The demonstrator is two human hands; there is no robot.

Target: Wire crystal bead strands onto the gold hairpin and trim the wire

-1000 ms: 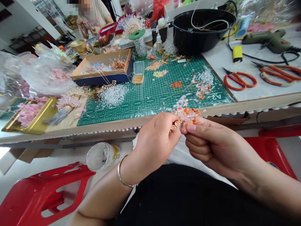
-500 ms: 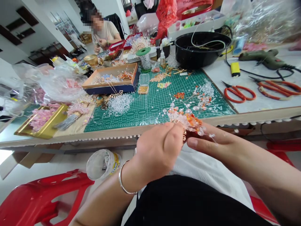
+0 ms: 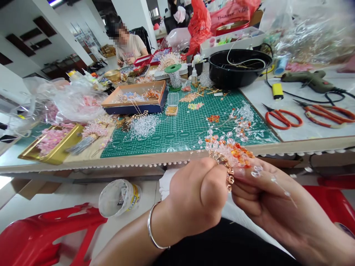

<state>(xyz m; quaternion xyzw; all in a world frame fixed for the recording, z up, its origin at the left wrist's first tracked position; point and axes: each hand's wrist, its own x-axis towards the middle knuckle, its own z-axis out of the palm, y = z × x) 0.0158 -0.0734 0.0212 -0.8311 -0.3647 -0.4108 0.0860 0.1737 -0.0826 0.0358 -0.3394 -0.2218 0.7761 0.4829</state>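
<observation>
A beaded hair ornament point(image 3: 235, 153) with pink, orange and clear beads and a gold scalloped base is held up at the table's front edge. My left hand point(image 3: 199, 195), a silver bangle at its wrist, is closed in a fist round the gold base. From the other side, my right hand point(image 3: 266, 199) pinches the beaded part with its thumb and curled fingers. Their exact contact is partly hidden behind the beads. Clear beads on thin wire hang over the right thumb. Beyond lies a green cutting mat point(image 3: 177, 135) with orange beads point(image 3: 213, 118) and clear beads point(image 3: 144, 125).
Red-handled scissors point(image 3: 283, 117), pliers point(image 3: 330, 114) and a glue gun point(image 3: 307, 79) lie at the right. A black basin point(image 3: 240, 68) stands behind the mat, a shallow box point(image 3: 133, 107) at its left. A co-worker point(image 3: 130, 46) sits across the table. Below is a white bucket point(image 3: 111, 199).
Both hands have moved slightly right and down with the hair ornament. My right hand has turned, its palm side now showing, and its thumb and fingers have closed onto the beads.
</observation>
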